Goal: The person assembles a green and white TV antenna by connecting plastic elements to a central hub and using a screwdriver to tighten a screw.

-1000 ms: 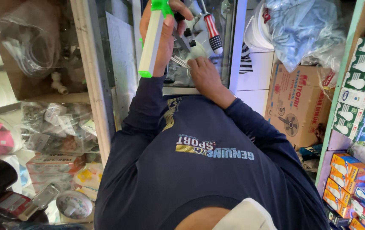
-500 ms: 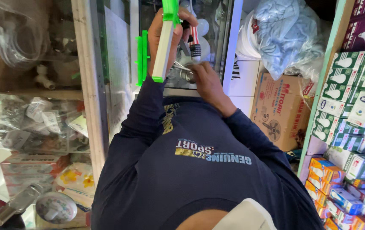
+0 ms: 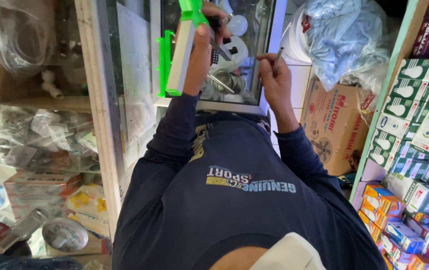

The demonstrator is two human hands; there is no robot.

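A: Right hand (image 3: 274,75)?
B: It's left the tools, its grip closed on a thin metal rod (image 3: 278,55), perhaps a screwdriver.
A: Left hand (image 3: 202,42)?
B: Still clamped round the grey-green lamp bar (image 3: 180,52), at the glass cabinet (image 3: 254,45).

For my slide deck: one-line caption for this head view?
Left hand grips a white-and-green fixture; right hand holds a thin metal tool.

Left hand (image 3: 202,47) raised, its fingers (image 3: 203,35) wrapped round a long grey-white bar with bright green plastic end clips (image 3: 180,55), right hand (image 3: 274,75) pinching a thin metal rod (image 3: 278,54), both before a glass-fronted display cabinet (image 3: 247,75); brown cardboard box (image 3: 337,125) just beside, right.
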